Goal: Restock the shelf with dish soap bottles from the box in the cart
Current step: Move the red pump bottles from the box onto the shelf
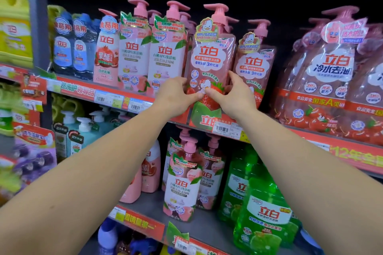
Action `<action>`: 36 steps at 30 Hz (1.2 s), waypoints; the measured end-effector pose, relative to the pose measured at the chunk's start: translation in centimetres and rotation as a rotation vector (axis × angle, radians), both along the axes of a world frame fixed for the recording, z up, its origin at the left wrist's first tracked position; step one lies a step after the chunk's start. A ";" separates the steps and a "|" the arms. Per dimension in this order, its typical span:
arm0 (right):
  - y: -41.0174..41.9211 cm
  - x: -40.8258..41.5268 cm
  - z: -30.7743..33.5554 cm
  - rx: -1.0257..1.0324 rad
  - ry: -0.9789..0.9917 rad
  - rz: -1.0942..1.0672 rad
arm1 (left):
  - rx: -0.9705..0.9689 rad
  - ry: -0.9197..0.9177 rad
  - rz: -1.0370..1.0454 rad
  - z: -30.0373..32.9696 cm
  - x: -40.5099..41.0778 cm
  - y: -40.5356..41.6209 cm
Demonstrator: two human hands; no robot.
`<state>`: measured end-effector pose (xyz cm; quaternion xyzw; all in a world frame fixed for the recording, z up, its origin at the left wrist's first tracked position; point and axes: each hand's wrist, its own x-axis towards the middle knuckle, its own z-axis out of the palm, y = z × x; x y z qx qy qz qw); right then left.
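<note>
Head view: your left hand (176, 94) and right hand (235, 93) clasp the base of a pink strawberry soap bottle (211, 58) | fingers (233, 75) curled round both sides, thumbs meeting in front | bottle upright at the front edge of the upper shelf (116, 94), between peach bottles (165, 54) and a matching strawberry bottle (253, 64).

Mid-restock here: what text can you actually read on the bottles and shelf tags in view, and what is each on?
"立白" on the strawberry bottle held by both hands
"3秒化油" on the same bottle
"冷水去油" on the bagged twin pack
"果醋" on the pomegranate bottle
"立白" on the green bottle
Price tags: too small to read
</note>
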<state>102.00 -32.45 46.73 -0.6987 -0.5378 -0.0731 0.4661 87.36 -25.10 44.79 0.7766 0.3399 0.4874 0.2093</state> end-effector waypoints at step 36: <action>27.8 -62.6 -30.6 -0.621 -0.354 0.858 | -0.657 0.574 1.044 -28.5 -62.9 11.4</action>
